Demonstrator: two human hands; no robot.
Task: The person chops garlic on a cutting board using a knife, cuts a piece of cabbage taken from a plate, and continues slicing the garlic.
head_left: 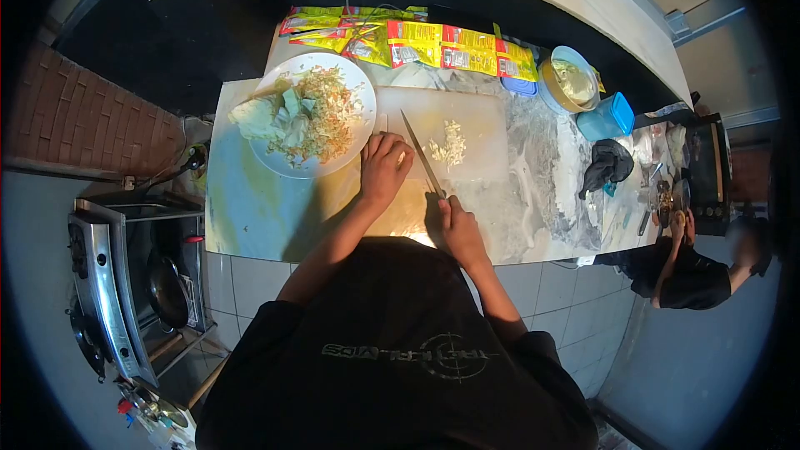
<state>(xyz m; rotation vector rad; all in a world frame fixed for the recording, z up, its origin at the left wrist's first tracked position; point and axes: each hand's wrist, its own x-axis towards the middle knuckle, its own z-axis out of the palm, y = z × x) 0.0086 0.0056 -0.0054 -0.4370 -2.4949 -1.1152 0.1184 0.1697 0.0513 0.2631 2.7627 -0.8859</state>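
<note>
A knife [422,150] is in my right hand [461,233], its fingers closed round the handle and the blade slanting up and left over the white cutting board [479,117]. Small chopped pale pieces [448,145], which look like garlic, lie in a heap just right of the blade. At the board's left edge rests my left hand [386,168], fingers curled together; a small pale bit shows near the fingertips, too small to name. Beyond that hand stands a white plate [287,168] with shredded vegetables [329,117] and larger cabbage leaf pieces [287,112].
Yellow and red sachets [414,43] line the back of the table [542,200]. To the right are a bowl [570,81], a blue container [607,119] and a black cloth or bag [607,165]. Another person [692,275] works at the far right. A stove [104,258] stands left.
</note>
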